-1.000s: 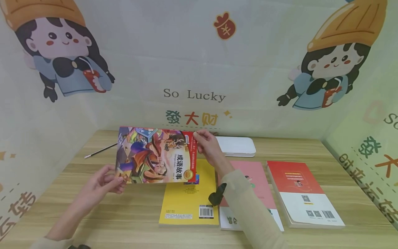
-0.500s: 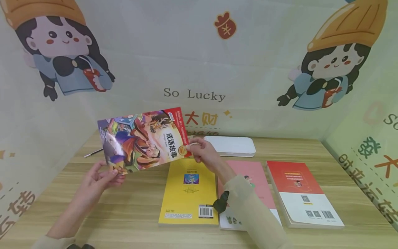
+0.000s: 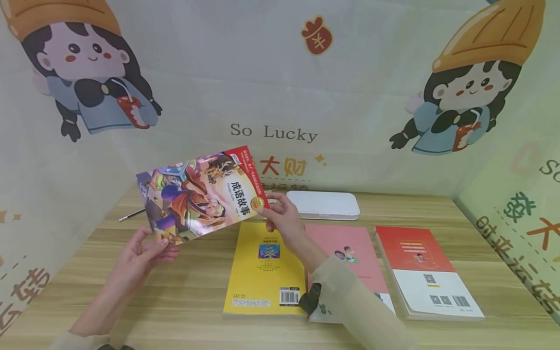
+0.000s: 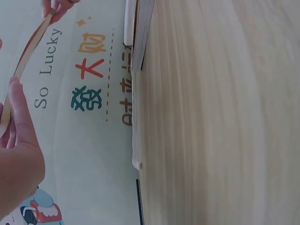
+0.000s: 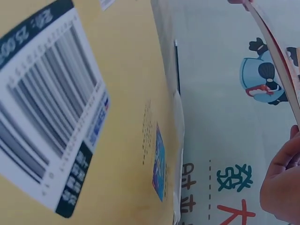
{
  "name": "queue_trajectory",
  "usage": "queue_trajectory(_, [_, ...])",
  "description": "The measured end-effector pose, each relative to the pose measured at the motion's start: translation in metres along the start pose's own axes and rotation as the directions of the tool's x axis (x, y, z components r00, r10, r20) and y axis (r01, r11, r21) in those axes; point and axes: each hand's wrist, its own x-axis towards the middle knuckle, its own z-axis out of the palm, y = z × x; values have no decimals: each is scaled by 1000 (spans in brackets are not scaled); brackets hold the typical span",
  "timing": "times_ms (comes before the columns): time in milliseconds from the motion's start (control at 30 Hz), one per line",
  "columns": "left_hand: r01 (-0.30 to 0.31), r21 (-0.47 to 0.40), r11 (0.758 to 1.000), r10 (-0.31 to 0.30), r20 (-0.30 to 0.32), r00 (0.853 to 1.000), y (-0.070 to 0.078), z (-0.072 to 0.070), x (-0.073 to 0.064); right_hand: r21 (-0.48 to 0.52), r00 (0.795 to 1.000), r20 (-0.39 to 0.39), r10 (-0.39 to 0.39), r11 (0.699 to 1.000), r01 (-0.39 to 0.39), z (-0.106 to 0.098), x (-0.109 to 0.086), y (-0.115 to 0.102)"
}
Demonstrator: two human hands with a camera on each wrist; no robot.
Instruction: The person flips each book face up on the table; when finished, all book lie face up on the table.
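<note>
In the head view, the illustrated book (image 3: 197, 194) is held raised and tilted above the counter (image 3: 175, 301), its cover turned sideways. Its near left corner is pinched by the left hand (image 3: 142, 255), thumb on the cover; the fingers behind it are partly hidden. Its right edge is gripped by the right hand (image 3: 284, 218), whose fingers are also partly concealed. The yellow book (image 3: 262, 277) is laid on the counter, its far right part covered by the right hand. The pink book (image 3: 350, 243) beside it is crossed by the right sleeve (image 3: 356, 301), and the sleeve is cut off at the near edge. The red-and-white book (image 3: 426, 267) is seen farther right. The near left part of the white case (image 3: 323, 204) is masked by the right hand, and the far end of the thin rod (image 3: 131, 215) by the illustrated book. Part of the backdrop (image 3: 372, 87) lettering is also blocked.

In the left wrist view, the illustrated book is seen edge-on, so its cover cannot be made out; both hands are cut off.

In the right wrist view, much of the left side is filled by the yellow book's barcode. The right hand is cropped at the right edge, and only fingertips of the left hand are shown.
</note>
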Motion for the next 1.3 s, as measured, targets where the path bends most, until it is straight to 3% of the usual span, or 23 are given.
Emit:
queue_trajectory(167, [110,169,979,-104,-40,994,3,-4,-2,49,1000,18,-11,999,11,-1,-2,-1])
queue_trajectory(233, [135,176,975,-126,-61,990,3,-5,-3,67,1000,26,-10,998,8,-2,-3,0])
queue_trajectory(367, [108,34,994,-103,-106,989,1,-10,-4,88,999,31,11,996,-14,-3,-3,3])
queue_trajectory(533, [70,-94,993,-84,-162,983,2,-19,-5,99,997,34,71,992,-74,-7,-2,7])
queue_trajectory(667, [69,-97,993,-81,-121,989,4,-26,-7,97,991,49,123,987,-127,-10,1,8])
queue_trajectory(767, [84,-48,995,-87,-78,993,5,-32,-8,100,985,62,161,981,-166,-13,3,8])
queue_trajectory(1033, [208,50,977,-209,24,978,7,-42,-15,94,971,34,238,966,-240,-12,10,8])
queue_trajectory(1167, [261,215,941,-271,20,962,10,-44,-19,87,967,-2,256,963,-255,-6,12,11])
queue_trajectory(1300, [315,401,860,-343,-2,939,14,-46,-23,73,967,-22,256,965,-254,1,15,17])
